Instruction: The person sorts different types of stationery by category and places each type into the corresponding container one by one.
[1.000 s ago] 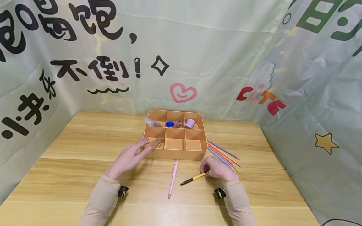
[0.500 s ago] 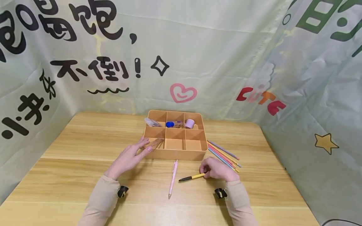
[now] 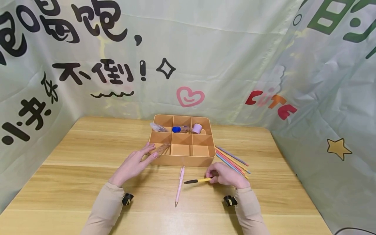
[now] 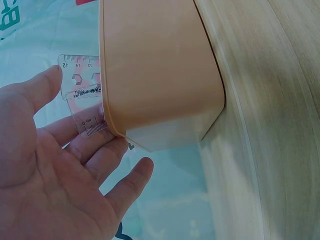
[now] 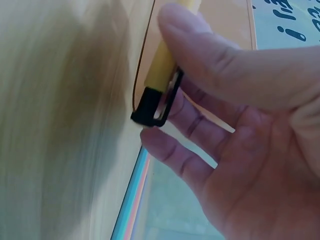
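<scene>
Head view: my left hand (image 3: pixel 135 162) rests, fingers relaxed, at the box (image 3: pixel 182 160)'s near-left corner, presumably to steady it; a clear ruler (image 3: pixel 162 149) leans in that compartment. My right hand (image 3: pixel 224 176) pinches the yellow-black pen (image 3: pixel 198 180), tip toward the pink pen (image 3: pixel 180 186). Left wrist view: the ruler projects past the rim, apparently too long to lie flat. Right wrist view: my hold sits beside the clip (image 5: pixel 175 91), likely leaving the tip free.
</scene>
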A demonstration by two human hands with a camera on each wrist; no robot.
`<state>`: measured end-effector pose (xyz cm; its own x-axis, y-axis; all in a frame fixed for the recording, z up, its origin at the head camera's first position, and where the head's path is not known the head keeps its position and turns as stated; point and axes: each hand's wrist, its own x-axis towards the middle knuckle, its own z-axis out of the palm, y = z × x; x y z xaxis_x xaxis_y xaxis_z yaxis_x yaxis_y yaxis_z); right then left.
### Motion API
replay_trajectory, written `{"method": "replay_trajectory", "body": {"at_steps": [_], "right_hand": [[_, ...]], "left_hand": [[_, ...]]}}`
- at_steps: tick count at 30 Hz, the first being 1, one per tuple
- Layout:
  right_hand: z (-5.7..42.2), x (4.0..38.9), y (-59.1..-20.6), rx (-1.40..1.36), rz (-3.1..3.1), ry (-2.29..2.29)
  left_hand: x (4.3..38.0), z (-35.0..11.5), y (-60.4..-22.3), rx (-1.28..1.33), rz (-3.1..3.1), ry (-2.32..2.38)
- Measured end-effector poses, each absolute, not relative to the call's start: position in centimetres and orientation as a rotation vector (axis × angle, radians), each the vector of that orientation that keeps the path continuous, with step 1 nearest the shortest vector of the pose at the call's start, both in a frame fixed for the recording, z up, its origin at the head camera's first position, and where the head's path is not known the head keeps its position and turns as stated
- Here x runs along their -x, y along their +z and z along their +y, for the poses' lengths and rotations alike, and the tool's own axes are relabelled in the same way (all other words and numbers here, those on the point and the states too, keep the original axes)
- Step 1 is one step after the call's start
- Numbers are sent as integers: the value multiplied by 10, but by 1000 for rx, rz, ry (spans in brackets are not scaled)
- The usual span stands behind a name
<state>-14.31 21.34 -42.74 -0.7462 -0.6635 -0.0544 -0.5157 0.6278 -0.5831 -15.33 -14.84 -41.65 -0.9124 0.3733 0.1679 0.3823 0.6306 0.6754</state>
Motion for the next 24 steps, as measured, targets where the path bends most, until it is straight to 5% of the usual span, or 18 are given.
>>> {"method": "replay_trajectory", "body": {"at_steps": [24], "right_hand": [[212, 145, -420, 985, 2625, -1005]], "left_hand": [[154, -149, -417, 651, -2824, -1181]]}}
